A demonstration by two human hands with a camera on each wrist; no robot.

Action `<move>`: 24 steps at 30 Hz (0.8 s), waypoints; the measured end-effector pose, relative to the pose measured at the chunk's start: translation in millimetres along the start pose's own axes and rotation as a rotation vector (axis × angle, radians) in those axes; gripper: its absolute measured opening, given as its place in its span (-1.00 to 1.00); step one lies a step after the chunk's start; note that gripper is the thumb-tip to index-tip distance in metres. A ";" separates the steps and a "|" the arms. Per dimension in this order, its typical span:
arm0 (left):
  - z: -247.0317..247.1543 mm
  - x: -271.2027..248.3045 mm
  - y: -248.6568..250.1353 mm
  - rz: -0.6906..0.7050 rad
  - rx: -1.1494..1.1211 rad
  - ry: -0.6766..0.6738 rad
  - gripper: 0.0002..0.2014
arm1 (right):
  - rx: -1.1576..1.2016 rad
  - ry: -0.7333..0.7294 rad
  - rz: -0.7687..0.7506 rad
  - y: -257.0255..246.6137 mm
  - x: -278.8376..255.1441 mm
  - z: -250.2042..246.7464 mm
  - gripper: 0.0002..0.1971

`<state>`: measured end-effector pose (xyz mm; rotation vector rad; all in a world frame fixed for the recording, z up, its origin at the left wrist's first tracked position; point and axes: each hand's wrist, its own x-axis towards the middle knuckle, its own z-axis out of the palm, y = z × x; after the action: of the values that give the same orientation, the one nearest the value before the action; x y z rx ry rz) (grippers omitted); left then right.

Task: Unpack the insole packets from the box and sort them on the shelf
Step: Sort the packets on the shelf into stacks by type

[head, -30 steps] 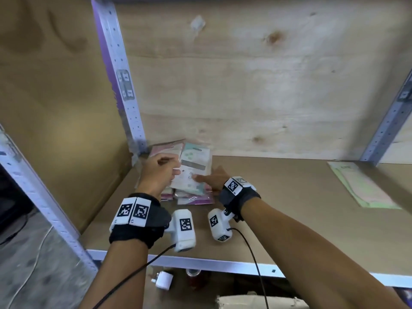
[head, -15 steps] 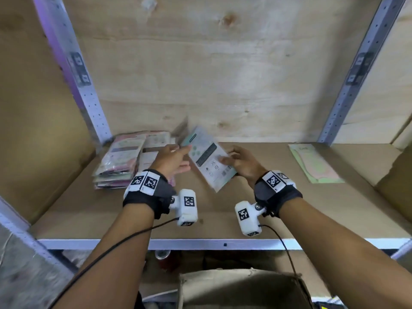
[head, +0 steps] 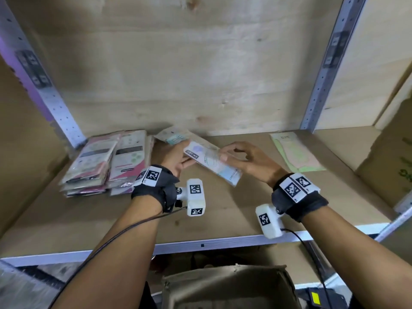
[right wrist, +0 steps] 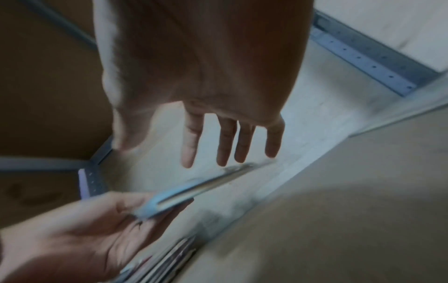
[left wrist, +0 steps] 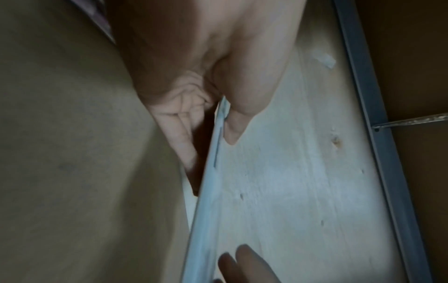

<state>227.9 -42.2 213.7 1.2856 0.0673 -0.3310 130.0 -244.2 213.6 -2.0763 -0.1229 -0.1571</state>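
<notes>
My left hand (head: 178, 159) pinches the left end of a white and pale blue insole packet (head: 211, 163) held just above the shelf (head: 223, 221); a greenish packet (head: 176, 137) shows behind that hand. In the left wrist view the thumb and fingers (left wrist: 232, 122) clamp the packet's edge (left wrist: 208, 201). My right hand (head: 231, 155) hovers at the packet's far side. Its fingers (right wrist: 227, 145) are straight and spread in the right wrist view, close to the packet (right wrist: 198, 189) but not gripping it.
A stack of pink and white packets (head: 104, 161) lies at the shelf's back left beside the upright (head: 55, 108). One green and pink packet (head: 296, 152) lies flat at the back right. A carton (head: 392, 157) stands at the far right. An open cardboard box (head: 227, 286) sits below the shelf's front edge.
The packet has turned flatter, its long side now running down to the right. My right hand has eased its hold and its fingers have straightened. The left hand keeps its hold.
</notes>
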 end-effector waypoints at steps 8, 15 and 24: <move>20.9 7.3 -13.5 -0.090 0.058 -0.208 -0.83 | 0.406 -0.060 0.222 46.4 2.5 -24.3 -0.64; 17.5 19.3 -6.8 0.067 0.029 -0.027 -0.89 | 0.433 -0.176 0.133 58.7 -1.8 -35.9 -0.66; 5.5 38.3 -1.3 0.281 0.663 0.018 -0.65 | 0.435 -0.283 0.137 65.0 -10.0 -47.8 -0.60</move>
<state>263.2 -55.5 205.2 1.9274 -0.2258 -0.0951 127.2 -317.8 179.2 -1.6541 -0.1700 0.2306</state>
